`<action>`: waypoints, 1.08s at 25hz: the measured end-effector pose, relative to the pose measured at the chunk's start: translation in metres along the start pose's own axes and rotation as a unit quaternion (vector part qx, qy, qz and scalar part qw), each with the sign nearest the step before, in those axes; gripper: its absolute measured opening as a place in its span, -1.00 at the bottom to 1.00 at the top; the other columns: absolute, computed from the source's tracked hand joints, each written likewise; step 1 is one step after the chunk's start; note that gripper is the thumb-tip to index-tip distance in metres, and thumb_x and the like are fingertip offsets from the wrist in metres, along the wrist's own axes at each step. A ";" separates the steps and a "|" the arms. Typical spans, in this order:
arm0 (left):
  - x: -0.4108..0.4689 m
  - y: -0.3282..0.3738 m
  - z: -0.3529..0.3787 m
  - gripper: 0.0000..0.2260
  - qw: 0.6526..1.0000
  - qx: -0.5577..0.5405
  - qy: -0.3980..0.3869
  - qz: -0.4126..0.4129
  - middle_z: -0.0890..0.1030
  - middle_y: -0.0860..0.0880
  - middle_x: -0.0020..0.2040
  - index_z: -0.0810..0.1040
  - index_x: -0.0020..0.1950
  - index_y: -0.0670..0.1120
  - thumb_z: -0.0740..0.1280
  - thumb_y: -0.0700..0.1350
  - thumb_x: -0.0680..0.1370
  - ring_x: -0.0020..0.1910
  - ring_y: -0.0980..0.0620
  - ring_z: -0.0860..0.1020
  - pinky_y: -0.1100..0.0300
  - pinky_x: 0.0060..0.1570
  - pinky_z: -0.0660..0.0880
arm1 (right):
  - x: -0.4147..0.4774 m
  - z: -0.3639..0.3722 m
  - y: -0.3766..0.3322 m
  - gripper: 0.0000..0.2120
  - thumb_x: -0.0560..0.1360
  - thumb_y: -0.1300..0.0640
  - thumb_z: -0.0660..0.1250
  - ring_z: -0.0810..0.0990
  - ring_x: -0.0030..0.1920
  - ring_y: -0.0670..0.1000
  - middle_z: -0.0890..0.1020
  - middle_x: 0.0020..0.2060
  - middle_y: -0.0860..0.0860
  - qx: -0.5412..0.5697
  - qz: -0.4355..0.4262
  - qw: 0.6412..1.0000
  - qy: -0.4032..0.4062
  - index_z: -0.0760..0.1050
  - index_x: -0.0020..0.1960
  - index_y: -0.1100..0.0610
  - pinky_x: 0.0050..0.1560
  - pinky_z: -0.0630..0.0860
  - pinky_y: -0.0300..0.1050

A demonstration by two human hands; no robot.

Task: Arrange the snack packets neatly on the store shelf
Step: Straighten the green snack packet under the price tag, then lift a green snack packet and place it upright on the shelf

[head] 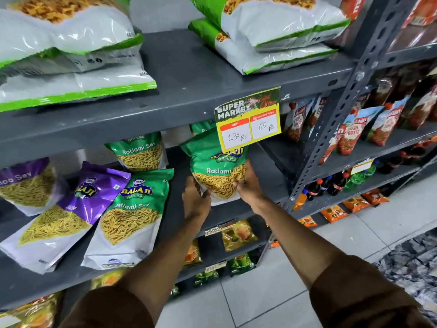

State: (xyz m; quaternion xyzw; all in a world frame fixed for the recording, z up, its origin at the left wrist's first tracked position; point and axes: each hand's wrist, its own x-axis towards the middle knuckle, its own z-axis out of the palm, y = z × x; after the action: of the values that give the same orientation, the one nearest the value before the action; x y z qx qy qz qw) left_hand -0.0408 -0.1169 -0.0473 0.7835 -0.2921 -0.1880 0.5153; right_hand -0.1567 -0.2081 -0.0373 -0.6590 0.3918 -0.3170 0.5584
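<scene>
Both hands hold one green Ratlami Sev packet (216, 166) upright on the middle grey shelf (267, 166), under the price tag. My left hand (195, 200) grips its lower left corner and my right hand (248, 185) its lower right side. To the left, another green Ratlami Sev packet (132, 216) and a purple packet (71, 209) lie tilted forward over the shelf's front. A third green packet (142, 152) stands further back, and a purple Aloo Sev packet (26, 183) sits at the far left.
A yellow price tag (248, 121) hangs from the upper shelf edge, covering the held packet's top. Large white-and-green bags (71, 50) lie on the upper shelf. Tomato sauce pouches (350, 131) and drink bottles (331, 183) fill the right rack. Small packets sit on lower shelves above the tiled floor (272, 292).
</scene>
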 end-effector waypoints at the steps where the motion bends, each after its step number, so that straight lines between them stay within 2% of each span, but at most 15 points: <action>1: 0.000 -0.003 0.006 -0.72 1.000 0.000 0.006 0.004 0.56 -0.01 -0.07 0.46 0.12 -0.17 0.39 -0.31 0.44 -0.07 0.02 0.52 0.30 -0.15 0.35 | 0.004 0.000 0.004 -0.37 0.43 0.69 0.06 0.56 -0.10 -0.53 0.54 0.04 -0.11 0.002 -0.004 1.000 -0.001 0.18 0.42 0.29 -0.16 0.46 -0.59; 4: 0.004 -0.006 0.017 -0.72 1.000 -0.004 0.013 0.010 0.60 -0.08 0.02 0.41 0.06 -0.10 0.38 -0.32 0.44 0.04 -0.05 0.56 0.16 -0.02 0.44 | 0.013 -0.003 0.013 -0.38 0.46 0.63 0.12 0.54 -0.03 -0.53 0.55 0.07 -0.10 -0.006 0.004 1.000 0.013 0.17 0.44 0.25 -0.13 0.43 -0.62; 7: 0.007 -0.008 0.015 -0.70 1.000 0.008 -0.019 -0.002 0.60 -0.15 0.12 0.38 0.05 -0.07 0.40 -0.29 0.43 0.16 -0.13 0.55 0.11 0.06 0.45 | 0.012 -0.002 0.020 -0.36 0.48 0.55 0.20 0.57 0.21 -0.10 0.54 0.18 0.02 0.008 0.039 0.999 0.021 0.15 0.47 0.18 -0.01 0.48 -0.47; 8: 0.006 -0.010 0.012 -0.69 0.999 0.025 -0.034 0.002 0.58 -0.17 0.14 0.39 0.09 -0.11 0.42 -0.27 0.43 0.18 -0.15 0.54 0.13 0.05 0.43 | 0.006 -0.001 0.022 -0.32 0.46 0.54 0.23 0.53 0.28 0.01 0.50 0.24 0.05 0.033 0.030 0.998 0.051 0.12 0.49 0.19 0.06 0.51 -0.40; 10: 0.004 -0.012 -0.008 -0.57 0.998 0.046 -0.041 0.026 0.53 -0.17 0.22 0.40 0.24 -0.16 0.44 -0.22 0.43 0.25 -0.15 0.49 0.08 0.17 0.43 | -0.008 0.010 0.030 -0.22 0.38 0.48 0.37 0.44 0.34 0.14 0.39 0.34 0.19 0.029 0.003 0.980 0.198 0.10 0.51 0.25 0.29 0.50 -0.11; 12: -0.003 -0.017 -0.040 -0.51 0.997 0.044 -0.018 0.054 0.47 -0.11 0.32 0.36 0.36 -0.10 0.41 -0.15 0.46 0.34 -0.07 0.42 0.04 0.35 0.38 | -0.033 0.032 0.039 -0.33 0.36 0.35 0.44 0.51 0.18 0.17 0.37 0.26 0.29 -0.015 -0.012 0.947 0.321 0.26 0.40 0.26 0.20 0.51 0.02; 13: -0.008 -0.021 -0.063 -0.53 0.996 0.065 0.009 0.066 0.46 -0.08 0.34 0.36 0.38 -0.08 0.38 -0.11 0.49 0.35 -0.05 0.39 0.04 0.38 0.35 | -0.046 0.049 0.038 -0.47 0.39 0.30 0.42 0.55 0.08 0.07 0.41 0.19 0.29 -0.007 -0.023 0.945 0.327 0.33 0.32 0.23 0.09 0.53 -0.03; 15: -0.018 -0.039 -0.117 -0.60 0.985 0.138 0.078 0.073 0.48 -0.11 0.32 0.40 0.36 -0.09 0.32 -0.06 0.54 0.35 -0.09 0.39 -0.02 0.36 0.37 | -0.069 0.088 0.030 -0.71 0.46 0.29 0.33 0.54 -0.10 -0.21 0.51 0.03 0.22 0.000 -0.039 0.968 0.249 0.43 0.15 0.15 -0.07 0.47 -0.16; 16: -0.021 -0.050 -0.139 -0.64 0.977 0.168 0.110 0.069 0.50 -0.14 0.29 0.42 0.33 -0.10 0.30 -0.06 0.55 0.33 -0.16 0.41 -0.07 0.32 0.39 | -0.075 0.105 0.027 -0.78 0.49 0.30 0.31 0.55 -0.14 -0.22 0.55 -0.05 0.18 0.002 -0.023 0.981 0.193 0.45 0.10 0.10 -0.10 0.44 -0.18; 17: -0.026 -0.061 -0.163 -0.67 0.969 0.192 0.144 0.054 0.52 -0.17 0.25 0.44 0.29 -0.11 0.30 -0.06 0.55 0.29 -0.21 0.43 -0.10 0.27 0.41 | -0.082 0.125 0.019 -0.83 0.52 0.28 0.31 0.58 -0.13 -0.18 0.59 -0.09 0.14 0.015 0.010 0.991 0.132 0.45 0.05 0.06 -0.12 0.42 -0.19; 19: -0.035 -0.081 -0.199 -0.70 0.952 0.240 0.186 -0.025 0.54 -0.22 0.21 0.47 0.24 -0.13 0.26 -0.01 0.56 0.24 -0.28 0.45 -0.13 0.19 0.41 | -0.090 0.162 0.007 -0.95 0.56 0.14 0.32 0.63 0.02 0.11 0.64 -0.03 0.15 0.012 0.087 0.995 0.052 0.45 -0.06 0.05 -0.15 0.37 -0.19; 21: -0.039 -0.102 -0.215 -0.61 0.955 0.232 0.133 -0.128 0.53 -0.26 0.27 0.47 0.29 -0.13 0.16 0.08 0.59 0.28 -0.31 0.45 -0.13 0.22 0.39 | -0.096 0.197 0.009 -0.74 0.55 -0.07 0.30 0.61 0.09 0.18 0.64 0.05 0.17 -0.033 0.163 0.986 -0.020 0.46 -0.05 0.14 -0.17 0.28 -0.17; 24: -0.029 -0.132 -0.224 -0.47 0.972 0.016 0.028 -0.233 0.53 -0.30 0.30 0.47 0.34 -0.15 0.16 0.21 0.57 0.30 -0.32 0.48 -0.16 0.29 0.43 | -0.105 0.234 0.012 -0.35 0.37 -0.34 0.32 0.59 -0.09 0.16 0.62 -0.15 0.11 -0.003 0.186 0.982 -0.034 0.44 0.15 0.19 -0.26 0.36 -0.10; 25: -0.027 -0.138 -0.224 -0.42 0.967 -0.027 0.028 -0.251 0.55 -0.31 0.27 0.48 0.32 -0.15 0.20 0.26 0.51 0.27 -0.31 0.51 -0.17 0.28 0.46 | -0.109 0.238 0.016 -0.33 0.32 -0.35 0.34 0.56 -0.12 0.12 0.59 -0.22 0.06 0.023 0.183 0.983 -0.008 0.44 0.14 0.18 -0.28 0.36 -0.10; 27: -0.028 -0.155 -0.219 -0.39 0.965 -0.068 0.015 -0.254 0.61 -0.19 0.13 0.52 0.22 -0.14 0.27 0.32 0.41 0.15 -0.19 0.56 -0.04 0.19 0.50 | -0.124 0.230 0.019 -0.49 0.45 -0.17 0.36 0.56 -0.03 0.10 0.64 -0.10 0.11 0.062 0.170 0.983 0.021 0.45 0.19 0.20 -0.13 0.41 -0.07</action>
State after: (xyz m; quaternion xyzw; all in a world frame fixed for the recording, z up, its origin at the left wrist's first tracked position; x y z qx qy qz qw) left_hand 0.1090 0.0999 -0.1022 0.7979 -0.0627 -0.3202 0.5068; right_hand -0.0242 0.0106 -0.0937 -0.5397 0.4895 -0.2551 0.6356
